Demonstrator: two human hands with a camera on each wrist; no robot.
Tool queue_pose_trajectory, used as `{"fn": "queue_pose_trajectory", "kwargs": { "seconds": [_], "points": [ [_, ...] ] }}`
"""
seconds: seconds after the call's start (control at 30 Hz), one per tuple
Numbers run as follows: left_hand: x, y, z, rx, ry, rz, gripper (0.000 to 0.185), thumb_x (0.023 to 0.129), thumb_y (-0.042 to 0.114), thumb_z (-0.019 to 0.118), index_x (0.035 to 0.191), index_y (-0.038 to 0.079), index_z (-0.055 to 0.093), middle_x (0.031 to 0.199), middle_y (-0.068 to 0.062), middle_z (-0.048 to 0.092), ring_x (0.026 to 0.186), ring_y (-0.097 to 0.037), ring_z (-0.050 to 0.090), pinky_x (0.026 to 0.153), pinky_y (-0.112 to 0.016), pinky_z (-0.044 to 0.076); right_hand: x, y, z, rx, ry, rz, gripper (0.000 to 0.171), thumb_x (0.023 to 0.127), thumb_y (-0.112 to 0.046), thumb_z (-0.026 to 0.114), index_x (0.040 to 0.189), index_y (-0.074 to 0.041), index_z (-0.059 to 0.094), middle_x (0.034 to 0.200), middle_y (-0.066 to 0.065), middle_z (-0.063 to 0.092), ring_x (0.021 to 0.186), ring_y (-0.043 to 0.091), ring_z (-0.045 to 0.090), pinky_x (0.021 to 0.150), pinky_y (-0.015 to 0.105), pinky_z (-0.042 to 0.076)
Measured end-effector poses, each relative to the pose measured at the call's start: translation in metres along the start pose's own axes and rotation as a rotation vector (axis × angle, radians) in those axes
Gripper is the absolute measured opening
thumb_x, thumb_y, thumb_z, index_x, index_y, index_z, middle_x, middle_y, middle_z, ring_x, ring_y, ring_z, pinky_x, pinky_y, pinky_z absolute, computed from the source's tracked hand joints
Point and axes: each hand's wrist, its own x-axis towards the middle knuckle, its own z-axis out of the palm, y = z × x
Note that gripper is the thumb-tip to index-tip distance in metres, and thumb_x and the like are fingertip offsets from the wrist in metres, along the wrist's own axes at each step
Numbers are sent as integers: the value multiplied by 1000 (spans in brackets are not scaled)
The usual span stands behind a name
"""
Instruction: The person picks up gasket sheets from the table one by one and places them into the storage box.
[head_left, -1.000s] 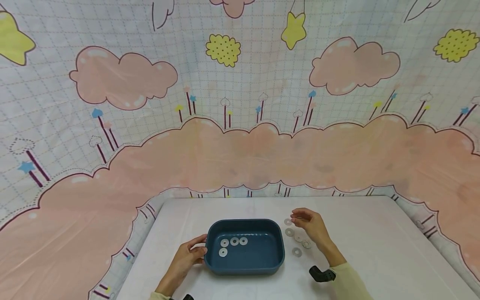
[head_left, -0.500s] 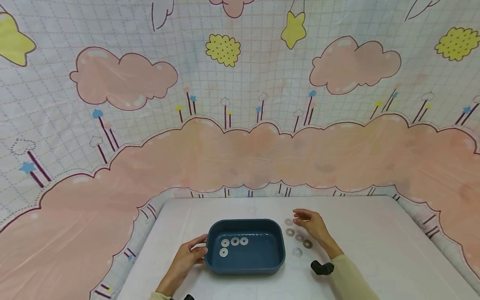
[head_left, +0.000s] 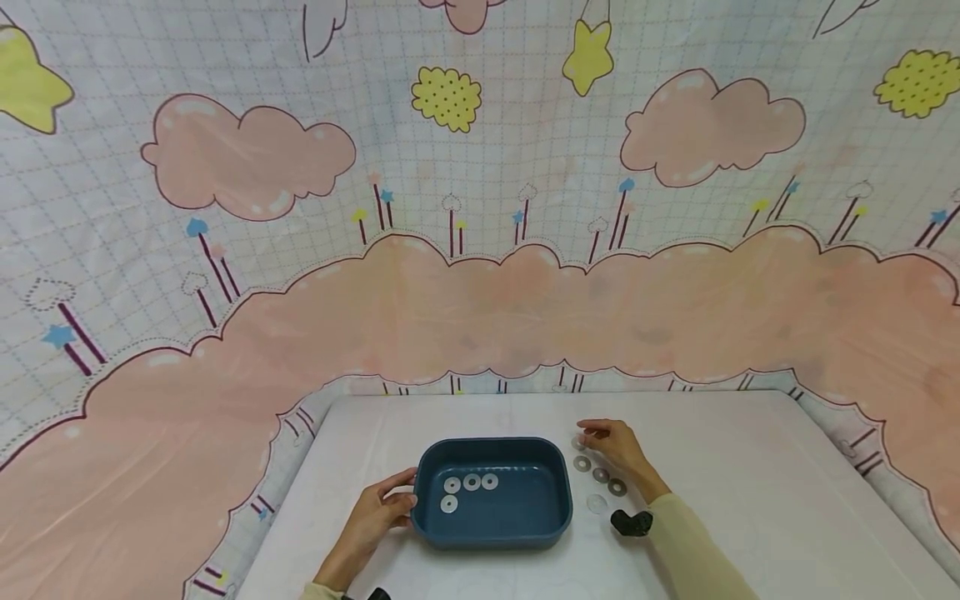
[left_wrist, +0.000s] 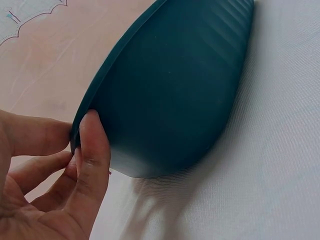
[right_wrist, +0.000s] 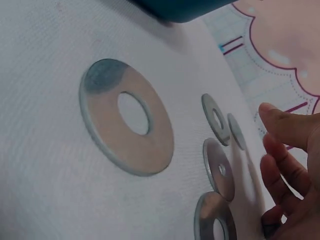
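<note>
A dark blue tray [head_left: 525, 521] sits on the white table with several metal washers [head_left: 470, 482] lying flat in it. My left hand [head_left: 390, 500] pinches the tray's left rim, its thumb [left_wrist: 93, 145] on the outer wall of the tray [left_wrist: 175, 85]. My right hand [head_left: 609, 442] hovers to the right of the tray, fingers loosely bent and holding nothing. Its fingertips [right_wrist: 282, 131] are by the farthest of several loose washers [head_left: 600, 475] lying on the table. One of these washers [right_wrist: 127, 122] lies closest to the right wrist camera.
The white table [head_left: 750, 467] is edged by a pink and white cartoon cloud cloth [head_left: 480, 317] that rises behind it. A black wrist camera mount [head_left: 632, 522] sits on my right forearm. The tray's corner [right_wrist: 185, 7] shows at the top of the right wrist view.
My right hand has shifted a little left and away, toward the farthest loose washer, uncovering the washers that were under its palm. The left hand and tray have not moved.
</note>
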Motion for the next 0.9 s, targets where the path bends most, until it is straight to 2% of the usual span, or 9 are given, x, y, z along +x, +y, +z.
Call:
{"fn": "queue_pose_trajectory", "kwargs": {
  "seconds": [0.33, 0.7, 0.9],
  "points": [
    [-1, 0, -1, 3, -5, 5, 53, 90, 1, 64, 140, -5, 48, 125, -20, 58, 85, -13, 65, 67, -29, 57, 3, 5, 5, -78, -3, 58, 29, 87, -15, 73, 115, -9, 73, 101, 10, 63, 91, 23, 51, 76, 32, 44],
    [0, -2, 0, 6, -4, 4, 54, 89, 2, 64, 140, -7, 48, 125, -20, 60, 86, -12, 65, 68, -29, 57, 4, 7, 10, -124, 4, 85, 27, 88, -13, 72, 115, -9, 73, 107, 13, 64, 98, 26, 57, 92, 47, 50],
    [1, -2, -1, 12, -4, 1, 54, 89, 2, 65, 140, -6, 49, 125, -18, 60, 86, -12, 64, 68, -29, 57, 4, 5, 10, -125, 4, 76, 24, 87, -9, 71, 111, -7, 74, 105, 14, 63, 96, 27, 56, 89, 47, 49]
  ]
}}
